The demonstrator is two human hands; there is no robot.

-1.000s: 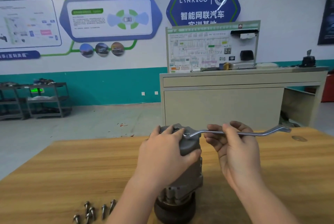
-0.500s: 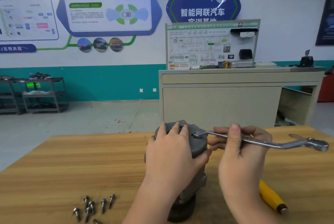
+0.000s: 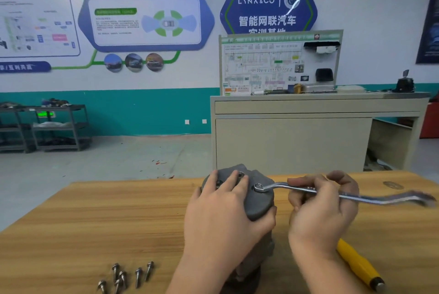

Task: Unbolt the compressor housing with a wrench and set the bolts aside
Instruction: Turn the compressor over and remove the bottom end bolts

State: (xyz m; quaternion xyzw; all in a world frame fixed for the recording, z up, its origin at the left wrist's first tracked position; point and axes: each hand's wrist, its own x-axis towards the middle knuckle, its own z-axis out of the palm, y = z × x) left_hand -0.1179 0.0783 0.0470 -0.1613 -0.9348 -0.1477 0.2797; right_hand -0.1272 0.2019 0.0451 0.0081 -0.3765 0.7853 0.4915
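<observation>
Wooden table (image 3: 71, 222): compressor (image 3: 259, 203), bolts (image 3: 126, 277), screwdriver (image 3: 358, 265)

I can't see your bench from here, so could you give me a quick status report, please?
Left hand steadies compressor housing. Right hand grips wrench, ring end on top bolt. Loose bolts set aside on table. Nothing in the way.

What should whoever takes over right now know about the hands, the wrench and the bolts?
Left hand grips the top of the compressor housing, steadying it.
Right hand holds the wrench by its shank; the ring end sits on a bolt on the housing top.
Done: loose bolts lie on the table, near left.
Left: finish this bolt, set it with the others, check for more.
</observation>
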